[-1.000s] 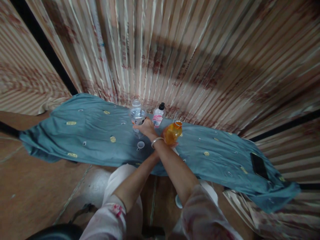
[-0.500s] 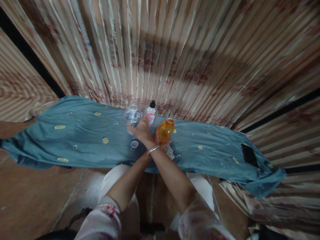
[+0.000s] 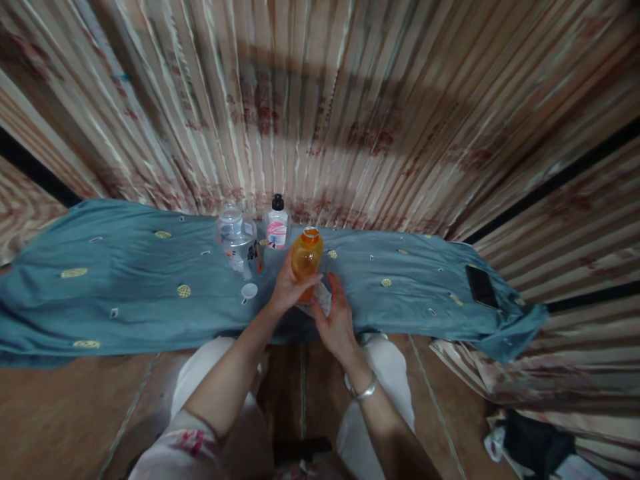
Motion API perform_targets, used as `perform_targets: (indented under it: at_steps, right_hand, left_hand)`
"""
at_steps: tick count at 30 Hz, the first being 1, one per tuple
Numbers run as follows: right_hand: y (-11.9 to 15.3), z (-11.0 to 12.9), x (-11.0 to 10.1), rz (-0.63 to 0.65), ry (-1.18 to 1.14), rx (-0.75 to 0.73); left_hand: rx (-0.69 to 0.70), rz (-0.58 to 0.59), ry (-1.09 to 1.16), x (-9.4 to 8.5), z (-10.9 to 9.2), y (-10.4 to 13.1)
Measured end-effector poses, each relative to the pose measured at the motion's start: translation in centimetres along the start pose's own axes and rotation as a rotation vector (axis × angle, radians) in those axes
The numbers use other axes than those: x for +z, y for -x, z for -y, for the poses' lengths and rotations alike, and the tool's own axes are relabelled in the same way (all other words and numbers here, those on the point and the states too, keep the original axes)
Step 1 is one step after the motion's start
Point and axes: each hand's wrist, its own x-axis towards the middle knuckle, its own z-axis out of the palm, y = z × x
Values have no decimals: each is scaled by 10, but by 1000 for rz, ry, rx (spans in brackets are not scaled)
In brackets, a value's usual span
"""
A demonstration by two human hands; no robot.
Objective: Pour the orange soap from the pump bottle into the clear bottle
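Orange translucent bottle lies within left hand's grasp, thumb across its front, neck above the fingers. Right hand: fingers parted at crumpled clear plastic; grip unclear.

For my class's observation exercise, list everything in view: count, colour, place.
orange bottle: 1, orange, in left hand
clear plastic: 1 piece, clear, by right hand
clear container: at least 1, clear, left on cloth
black-capped bottle: 1, whitish with pink label, behind orange bottle
small round object: 1, pale, front left
phone: 1, black, far right
cloth: 1, teal, patterned, under these
curtain: count unclear, striped beige and red, behind
bars: 3, black, sides
dark bundle: 1, lower right
floor: brown, below
bracelet or watch: 1, silvery, right wrist
legs: 2, white-clothed, below
hands: left hand, right hand, centre
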Motion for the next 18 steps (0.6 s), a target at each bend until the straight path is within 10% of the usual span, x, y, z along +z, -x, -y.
perform_targets:
  at_steps: [5, 18]
  right_hand:
    - [-12, -53, 34, 210, 152, -40]
    - [-10, -66, 57, 304, 173, -103]
  left_hand:
    - [-39, -31, -79, -3, 7, -2]
    - [-33, -58, -1, 7, -1, 3]
